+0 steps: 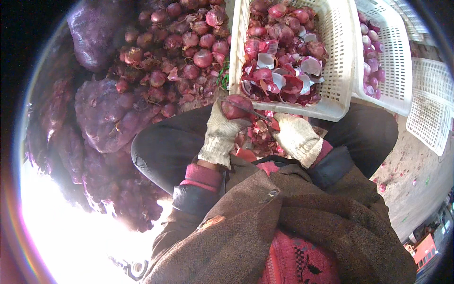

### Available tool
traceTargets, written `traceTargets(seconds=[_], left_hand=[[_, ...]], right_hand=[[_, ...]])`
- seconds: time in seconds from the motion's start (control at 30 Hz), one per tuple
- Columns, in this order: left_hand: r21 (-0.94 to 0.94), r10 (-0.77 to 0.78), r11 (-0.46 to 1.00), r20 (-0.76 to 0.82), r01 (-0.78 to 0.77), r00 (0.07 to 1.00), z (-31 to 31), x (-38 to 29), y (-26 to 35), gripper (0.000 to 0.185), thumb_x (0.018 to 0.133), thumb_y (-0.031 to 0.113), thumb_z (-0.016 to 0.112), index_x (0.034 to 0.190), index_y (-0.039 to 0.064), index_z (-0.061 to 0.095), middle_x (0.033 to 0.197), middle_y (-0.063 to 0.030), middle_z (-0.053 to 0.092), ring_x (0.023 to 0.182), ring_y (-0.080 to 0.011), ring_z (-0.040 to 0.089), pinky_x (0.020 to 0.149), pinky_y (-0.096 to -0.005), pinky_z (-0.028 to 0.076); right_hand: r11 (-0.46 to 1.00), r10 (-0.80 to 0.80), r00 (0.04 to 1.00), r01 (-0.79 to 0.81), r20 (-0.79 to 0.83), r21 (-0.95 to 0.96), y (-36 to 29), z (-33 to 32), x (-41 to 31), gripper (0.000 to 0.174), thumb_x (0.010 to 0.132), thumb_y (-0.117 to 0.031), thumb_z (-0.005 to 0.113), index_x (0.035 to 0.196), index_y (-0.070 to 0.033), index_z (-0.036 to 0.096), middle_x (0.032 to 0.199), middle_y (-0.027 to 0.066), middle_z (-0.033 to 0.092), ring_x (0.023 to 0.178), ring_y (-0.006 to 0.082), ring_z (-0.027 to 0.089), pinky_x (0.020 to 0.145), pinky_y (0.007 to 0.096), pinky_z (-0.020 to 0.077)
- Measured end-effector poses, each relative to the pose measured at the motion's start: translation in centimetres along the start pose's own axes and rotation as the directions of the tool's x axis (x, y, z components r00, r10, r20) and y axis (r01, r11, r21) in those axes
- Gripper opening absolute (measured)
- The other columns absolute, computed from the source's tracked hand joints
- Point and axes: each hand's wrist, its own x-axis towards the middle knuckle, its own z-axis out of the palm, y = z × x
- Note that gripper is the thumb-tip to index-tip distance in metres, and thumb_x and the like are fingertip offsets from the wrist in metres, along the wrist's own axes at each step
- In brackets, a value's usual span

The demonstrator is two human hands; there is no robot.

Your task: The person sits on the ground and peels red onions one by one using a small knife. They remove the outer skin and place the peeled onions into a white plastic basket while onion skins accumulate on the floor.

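My left hand (221, 131), in a white knit glove, is closed around a whole red onion (237, 106) with its skin on. In my right hand (296, 136), gloved the same way, is a knife with a red handle (275, 124). Its thin dark blade (253, 113) lies across the lower right side of the onion. Both hands are between my knees, just below the near edge of a white plastic crate (298, 108). That crate holds red onions (280, 33) and loose peeled skins (292, 83). More onion skins (262, 136) lie under my hands.
A heap of unpeeled red onions (191, 41) spreads to the left, beside purple mesh sacks (110, 113). On the right, a second white crate (390, 53) contains peeled onions (371, 65). Beyond it stands another white crate (427, 120). Scraps dot the floor (404, 177).
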Motion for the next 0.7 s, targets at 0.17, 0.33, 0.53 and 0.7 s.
traceTargets(seconds=[0.17,0.33,0.53,0.7], left_hand=[[-0.098,0.012,0.995,0.004,-0.011,1.0,0.0,-0.5,0.5,0.09,0.051,0.013,0.086,0.129,0.008,0.044,0.113,-0.0136,0.061,0.102,-0.0241,0.062,0.085,-0.0355,0.052],[-0.159,-0.024,0.987,-0.007,0.023,1.0,0.0,-1.3,1.9,0.08,0.049,0.015,0.083,0.121,0.006,0.049,0.11,-0.0128,0.063,0.1,-0.026,0.062,0.086,-0.0355,0.05],[-0.199,-0.02,0.98,-0.006,0.018,1.0,0.3,-1.1,1.7,0.079,0.051,0.013,0.082,0.123,0.007,0.049,0.11,-0.0119,0.062,0.099,-0.0241,0.063,0.083,-0.0342,0.053],[-0.146,0.05,0.988,-0.062,-0.059,0.997,0.8,-0.7,0.8,0.075,0.055,0.008,0.079,0.123,0.008,0.049,0.109,-0.0117,0.061,0.098,-0.0231,0.063,0.079,-0.0335,0.054]], right_hand=[[1.0,-0.014,1.0,0.014,0.0,-0.014,-0.1,-0.2,0.1,0.029,0.076,-0.019,0.066,0.098,-0.002,0.056,0.084,0.0205,0.062,0.084,0.0402,0.062,0.072,0.0459,0.05],[1.0,0.03,1.0,-0.03,-0.007,-0.004,-0.6,-0.2,0.6,0.026,0.077,-0.017,0.063,0.097,-0.001,0.057,0.085,0.0212,0.063,0.082,0.0399,0.062,0.07,0.0456,0.0499],[0.994,-0.103,0.991,0.1,-0.081,-0.043,-0.9,-0.1,0.9,0.02,0.08,-0.019,0.062,0.09,-0.002,0.059,0.081,0.0206,0.064,0.08,0.0381,0.065,0.067,0.045,0.0513],[0.998,-0.05,0.997,0.047,-0.056,-0.052,-0.9,-1.0,0.0,0.019,0.079,-0.017,0.062,0.089,-0.001,0.058,0.079,0.0196,0.063,0.076,0.0378,0.064,0.066,0.0453,0.0512]])
